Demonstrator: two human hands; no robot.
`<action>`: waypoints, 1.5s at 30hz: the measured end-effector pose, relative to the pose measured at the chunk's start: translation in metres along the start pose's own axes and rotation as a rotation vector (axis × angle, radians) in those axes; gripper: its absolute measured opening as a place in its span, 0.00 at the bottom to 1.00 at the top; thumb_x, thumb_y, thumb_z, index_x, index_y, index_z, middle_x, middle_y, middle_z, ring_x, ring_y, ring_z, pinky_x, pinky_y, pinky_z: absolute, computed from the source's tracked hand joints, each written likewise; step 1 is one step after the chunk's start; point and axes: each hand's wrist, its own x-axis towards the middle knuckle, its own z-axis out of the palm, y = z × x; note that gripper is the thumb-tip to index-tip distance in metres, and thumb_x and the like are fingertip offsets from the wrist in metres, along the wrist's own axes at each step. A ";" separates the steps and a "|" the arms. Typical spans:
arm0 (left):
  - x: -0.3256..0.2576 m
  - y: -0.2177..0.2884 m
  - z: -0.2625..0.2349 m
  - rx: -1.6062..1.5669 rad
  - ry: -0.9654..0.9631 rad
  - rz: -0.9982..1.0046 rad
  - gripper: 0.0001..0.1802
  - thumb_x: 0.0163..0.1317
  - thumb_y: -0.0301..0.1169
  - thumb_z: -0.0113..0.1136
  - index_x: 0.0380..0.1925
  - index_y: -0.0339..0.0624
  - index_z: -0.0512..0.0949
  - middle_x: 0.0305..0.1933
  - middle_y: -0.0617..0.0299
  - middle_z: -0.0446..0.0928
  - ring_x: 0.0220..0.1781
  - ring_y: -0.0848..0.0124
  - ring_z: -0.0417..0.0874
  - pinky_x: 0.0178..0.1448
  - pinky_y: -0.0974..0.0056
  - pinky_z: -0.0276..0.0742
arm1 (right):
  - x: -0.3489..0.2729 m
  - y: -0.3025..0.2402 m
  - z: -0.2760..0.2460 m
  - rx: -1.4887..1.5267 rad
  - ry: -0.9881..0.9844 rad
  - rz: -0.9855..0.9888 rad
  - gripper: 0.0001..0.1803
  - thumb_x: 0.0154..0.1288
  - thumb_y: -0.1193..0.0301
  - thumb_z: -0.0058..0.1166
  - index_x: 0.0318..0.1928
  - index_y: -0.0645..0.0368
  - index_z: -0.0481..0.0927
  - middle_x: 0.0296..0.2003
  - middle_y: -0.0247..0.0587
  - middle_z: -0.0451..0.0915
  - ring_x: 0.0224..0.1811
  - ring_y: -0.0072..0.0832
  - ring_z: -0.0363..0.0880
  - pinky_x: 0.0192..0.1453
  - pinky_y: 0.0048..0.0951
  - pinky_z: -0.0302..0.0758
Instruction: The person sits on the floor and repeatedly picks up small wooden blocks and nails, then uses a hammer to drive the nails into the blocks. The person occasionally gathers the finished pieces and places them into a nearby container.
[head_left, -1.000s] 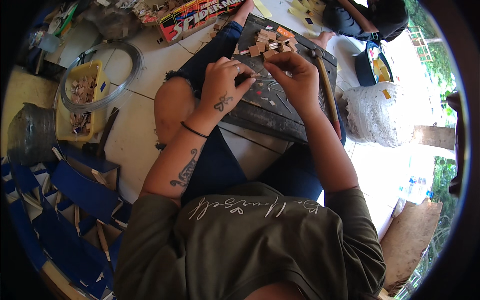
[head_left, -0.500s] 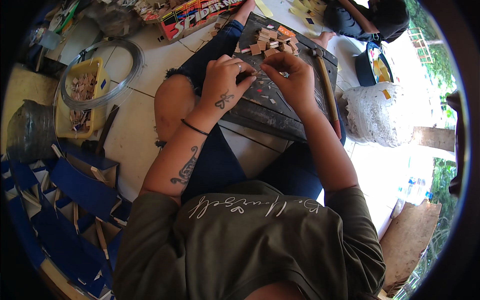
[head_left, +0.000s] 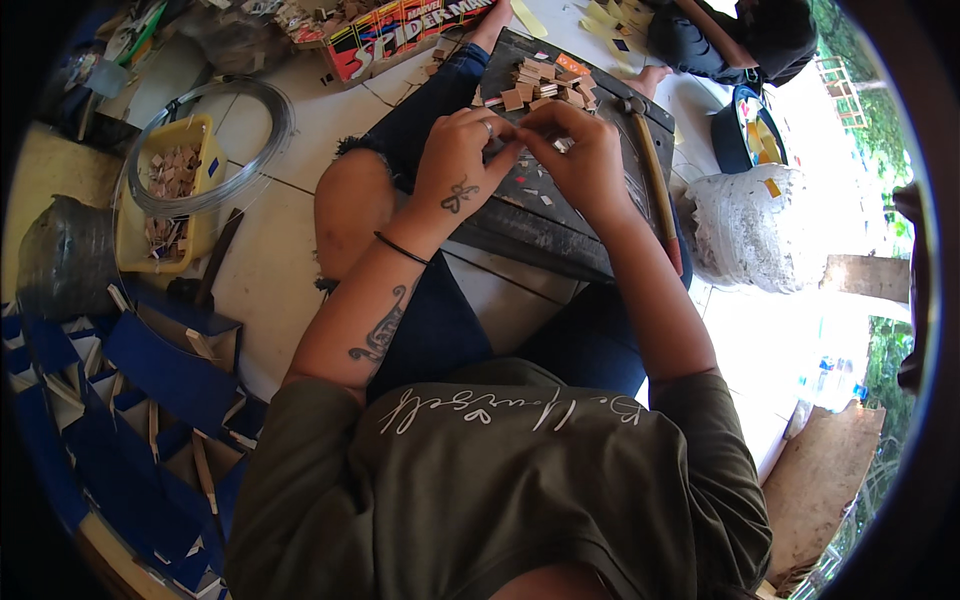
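Over a dark, worn board (head_left: 535, 228), my left hand (head_left: 462, 165) and my right hand (head_left: 578, 160) meet fingertip to fingertip. Both are closed in a pinch, and whatever lies between the fingers is too small and covered to name. Just beyond them, a heap of small brown rectangular pieces (head_left: 548, 82) sits on the board, with an orange piece (head_left: 573, 64) at its far edge. A hammer (head_left: 650, 170) with a wooden handle lies along the board's right side. Thin slivers and small scraps are scattered beneath my hands.
To the left, a coil of wire (head_left: 280, 125) rests over a yellow basket (head_left: 207, 225) of small pieces. Blue folded boxes (head_left: 160, 360) pile up at lower left. A white wrapped bundle (head_left: 745, 225) and a dark tub (head_left: 730, 135) stand right; another person (head_left: 735, 40) sits beyond.
My left hand has shifted slightly right and my fingertips have come closer together. The small thing glimpsed between them is now covered. The heap and hammer stay put.
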 end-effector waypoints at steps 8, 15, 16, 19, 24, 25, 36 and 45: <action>-0.004 0.002 -0.001 -0.029 -0.046 0.009 0.03 0.57 0.24 0.64 0.28 0.36 0.80 0.33 0.56 0.80 0.36 0.57 0.82 0.43 0.60 0.76 | -0.095 0.045 -0.069 -0.831 0.255 0.317 0.28 0.59 0.62 0.62 0.60 0.53 0.73 0.55 0.44 0.74 0.59 0.46 0.71 0.63 0.46 0.67; -0.002 0.003 0.003 0.006 0.006 0.113 0.02 0.56 0.23 0.63 0.28 0.37 0.79 0.31 0.56 0.78 0.33 0.56 0.81 0.38 0.58 0.77 | -0.129 0.069 -0.100 -0.645 0.146 0.338 0.20 0.72 0.70 0.46 0.63 0.57 0.70 0.43 0.48 0.77 0.43 0.45 0.79 0.48 0.40 0.75; -0.003 0.003 0.003 -0.005 0.001 0.102 0.02 0.56 0.22 0.63 0.28 0.37 0.79 0.31 0.56 0.78 0.33 0.55 0.81 0.38 0.58 0.77 | -0.127 0.062 -0.100 -0.563 0.170 0.314 0.20 0.73 0.70 0.45 0.63 0.57 0.70 0.40 0.46 0.78 0.40 0.41 0.80 0.45 0.37 0.76; -0.002 0.004 0.003 -0.012 -0.003 0.096 0.02 0.57 0.22 0.63 0.28 0.36 0.78 0.31 0.55 0.78 0.33 0.55 0.81 0.38 0.58 0.77 | -0.133 0.021 -0.098 0.208 0.122 0.642 0.20 0.75 0.71 0.44 0.65 0.56 0.69 0.35 0.37 0.77 0.32 0.26 0.77 0.37 0.27 0.73; -0.003 0.003 0.004 -0.032 -0.016 0.092 0.03 0.56 0.22 0.63 0.28 0.36 0.78 0.31 0.54 0.77 0.33 0.53 0.80 0.38 0.58 0.77 | -0.138 -0.041 -0.095 0.038 -0.018 0.422 0.24 0.72 0.76 0.48 0.68 0.54 0.68 0.39 0.40 0.79 0.33 0.27 0.77 0.40 0.26 0.74; -0.003 0.002 0.004 -0.032 -0.011 0.099 0.03 0.56 0.22 0.63 0.28 0.36 0.78 0.31 0.54 0.77 0.33 0.53 0.80 0.38 0.58 0.77 | -0.137 -0.047 -0.090 -0.086 0.007 0.275 0.25 0.72 0.76 0.48 0.68 0.53 0.68 0.39 0.43 0.79 0.34 0.31 0.79 0.41 0.27 0.75; -0.004 0.005 0.003 0.017 -0.049 0.036 0.04 0.58 0.23 0.63 0.28 0.35 0.77 0.32 0.54 0.78 0.36 0.55 0.82 0.42 0.61 0.77 | -0.129 -0.058 -0.082 -0.272 -0.026 0.163 0.28 0.69 0.78 0.49 0.69 0.49 0.68 0.33 0.46 0.76 0.33 0.43 0.78 0.44 0.35 0.75; -0.004 0.003 0.005 0.000 -0.023 0.084 0.04 0.57 0.22 0.62 0.28 0.36 0.77 0.31 0.54 0.76 0.31 0.54 0.80 0.35 0.58 0.76 | -0.130 -0.055 -0.080 -0.250 0.043 0.092 0.29 0.68 0.78 0.49 0.69 0.49 0.67 0.34 0.47 0.76 0.32 0.42 0.79 0.42 0.37 0.75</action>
